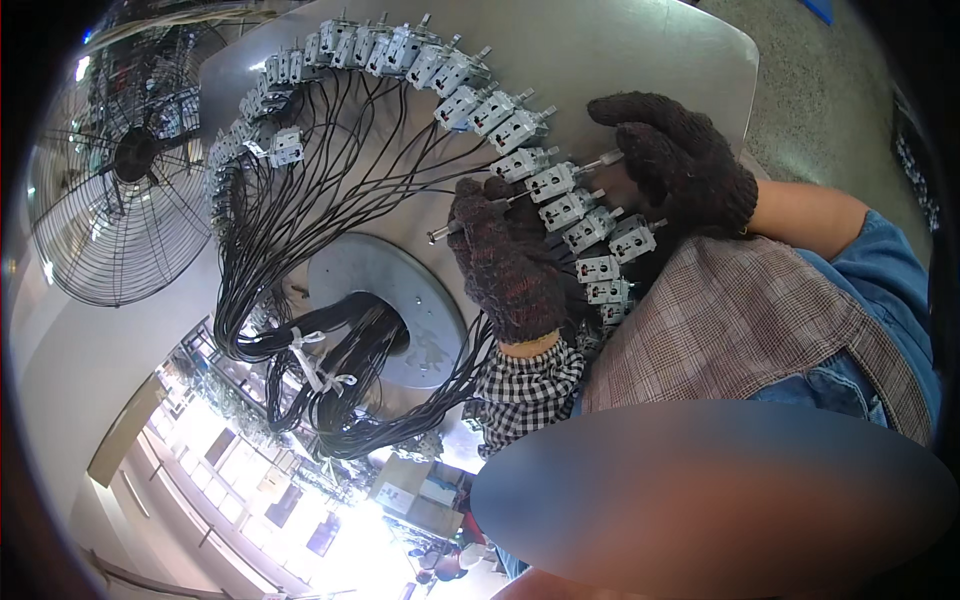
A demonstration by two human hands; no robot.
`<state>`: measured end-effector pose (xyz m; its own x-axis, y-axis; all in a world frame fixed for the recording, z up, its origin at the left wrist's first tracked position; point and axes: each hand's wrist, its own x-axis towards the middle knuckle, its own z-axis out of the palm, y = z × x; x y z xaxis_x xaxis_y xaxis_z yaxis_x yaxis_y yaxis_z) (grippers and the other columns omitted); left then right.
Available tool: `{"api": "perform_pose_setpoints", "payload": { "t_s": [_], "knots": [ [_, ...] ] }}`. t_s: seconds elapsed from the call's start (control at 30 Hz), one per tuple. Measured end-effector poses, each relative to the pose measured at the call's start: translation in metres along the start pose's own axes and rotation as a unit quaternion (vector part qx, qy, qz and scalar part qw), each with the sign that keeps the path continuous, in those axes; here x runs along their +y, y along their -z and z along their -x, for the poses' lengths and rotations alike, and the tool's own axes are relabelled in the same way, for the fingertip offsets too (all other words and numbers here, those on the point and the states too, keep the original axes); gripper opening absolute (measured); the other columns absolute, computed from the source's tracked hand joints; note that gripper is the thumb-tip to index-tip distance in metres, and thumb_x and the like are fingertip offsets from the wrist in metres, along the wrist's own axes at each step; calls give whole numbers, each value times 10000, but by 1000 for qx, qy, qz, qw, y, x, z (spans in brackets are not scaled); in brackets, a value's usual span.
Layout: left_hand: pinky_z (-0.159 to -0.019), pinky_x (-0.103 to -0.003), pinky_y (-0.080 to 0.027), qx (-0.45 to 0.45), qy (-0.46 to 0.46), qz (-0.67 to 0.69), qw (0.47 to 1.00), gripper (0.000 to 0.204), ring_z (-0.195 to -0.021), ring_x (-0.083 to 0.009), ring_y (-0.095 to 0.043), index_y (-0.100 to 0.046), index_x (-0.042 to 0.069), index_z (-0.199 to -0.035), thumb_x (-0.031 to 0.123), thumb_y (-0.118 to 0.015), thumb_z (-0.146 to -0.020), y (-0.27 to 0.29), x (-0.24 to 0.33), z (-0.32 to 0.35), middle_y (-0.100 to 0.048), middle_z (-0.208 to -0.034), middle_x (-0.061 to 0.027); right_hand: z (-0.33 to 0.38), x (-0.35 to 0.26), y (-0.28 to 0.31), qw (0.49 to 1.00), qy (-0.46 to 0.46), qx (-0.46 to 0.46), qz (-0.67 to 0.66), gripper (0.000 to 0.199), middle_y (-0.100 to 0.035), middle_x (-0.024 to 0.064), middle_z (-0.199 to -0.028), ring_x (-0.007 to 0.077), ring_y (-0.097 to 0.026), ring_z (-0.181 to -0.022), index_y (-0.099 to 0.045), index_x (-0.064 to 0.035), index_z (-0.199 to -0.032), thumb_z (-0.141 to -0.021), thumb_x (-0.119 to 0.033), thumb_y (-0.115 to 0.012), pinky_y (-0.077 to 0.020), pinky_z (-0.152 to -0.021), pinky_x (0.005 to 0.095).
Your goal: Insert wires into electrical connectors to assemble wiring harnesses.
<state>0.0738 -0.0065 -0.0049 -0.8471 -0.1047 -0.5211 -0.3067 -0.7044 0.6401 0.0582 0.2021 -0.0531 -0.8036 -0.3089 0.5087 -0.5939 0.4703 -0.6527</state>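
My left hand (505, 262), in a dark knitted glove, is closed around a thin metal rod (442, 234) whose knobbed end sticks out to its left. The rod's other end points at a small grey block (551, 182) with a short shaft and a black cable. My right hand (685, 160), gloved alike, has one finger stretched out, and its other fingers close on a silver cylinder (606, 159) at the block's far side. Rod and cylinder lie in line; I cannot tell if they join. Several like blocks (466, 72) form a curved row on the metal table (650, 50).
Black cables (300, 215) run from the blocks into a bundle tied with white strips (312, 362). Under it lies a round grey disc (430, 330) with a hole. A wire-caged fan (130, 155) stands at the left. A checked brown apron (710, 330) covers my lap.
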Motion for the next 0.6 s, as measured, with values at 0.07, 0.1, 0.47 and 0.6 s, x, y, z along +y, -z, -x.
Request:
{"api": "perform_pose_setpoints", "payload": {
  "t_s": [0.07,0.1,0.47,0.6],
  "knots": [
    [-892,-279,-513,-43,-27,-19,999,287,-987,-174,-582,-456,23,-1203,157,-470,-950,-11,1,4,-558,-1076,-100,3,0,-4,999,13,33,14,343,-550,189,-1127,186,-615,-682,-524,15,-1097,-780,-53,-636,-540,-573,297],
    [-892,-279,-513,-43,-27,-19,999,287,-987,-174,-582,-456,23,-1203,157,-470,-950,-15,1,5,-558,-1076,-100,6,-1,-7,996,-36,43,-66,330,-557,193,-1123,189,-619,-688,-529,11,-1086,-782,-57,-638,-540,-574,301],
    [-789,-231,-518,82,-43,-99,991,288,-971,-169,-591,-501,61,-1163,255,-482,-952,-15,-2,2,-565,-1028,-70,4,-1,0,989,-90,5,-114,372,-569,208,-1114,250,-649,-808,-530,13,-1067,-744,-86,-687,-569,-644,321],
    [-791,-244,-523,70,-49,-108,991,300,-974,-175,-593,-497,56,-1164,268,-480,-953,-16,-3,3,-564,-1022,-72,-2,3,-4,995,60,71,19,416,-568,204,-1112,255,-649,-808,-520,11,-1067,-712,-104,-704,-565,-635,322]
  ]
}}
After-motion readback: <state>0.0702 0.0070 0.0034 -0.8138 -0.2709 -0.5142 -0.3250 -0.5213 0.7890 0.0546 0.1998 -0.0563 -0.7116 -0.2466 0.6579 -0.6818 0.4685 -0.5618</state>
